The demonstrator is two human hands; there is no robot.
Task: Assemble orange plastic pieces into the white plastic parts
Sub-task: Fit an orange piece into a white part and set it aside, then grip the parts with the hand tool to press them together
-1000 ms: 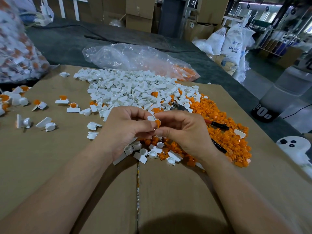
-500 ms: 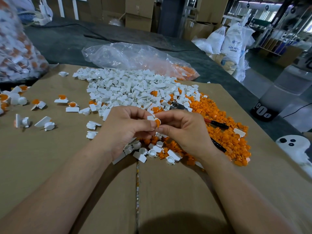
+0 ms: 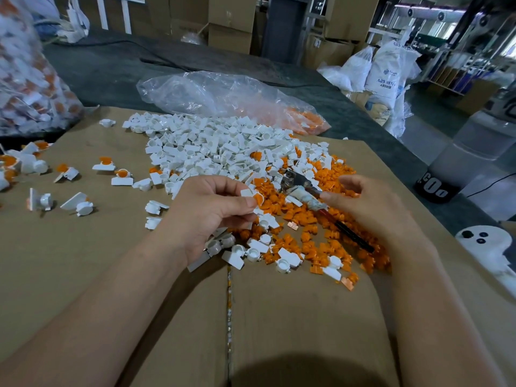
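Pinching is done by the left hand [image 3: 212, 210]: a white plastic part [image 3: 247, 193] with an orange piece [image 3: 258, 199] at its rim is held between thumb and fingers, above the orange pile [image 3: 315, 236] on the cardboard [image 3: 83, 247]. The right hand [image 3: 365, 205] is seen apart from it, fingers loosely spread, a fingertip at the taped pliers [image 3: 307, 195]. Should the orange piece be only half seated, it could be popped out and lost among the loose pieces if the pinch is slackened.
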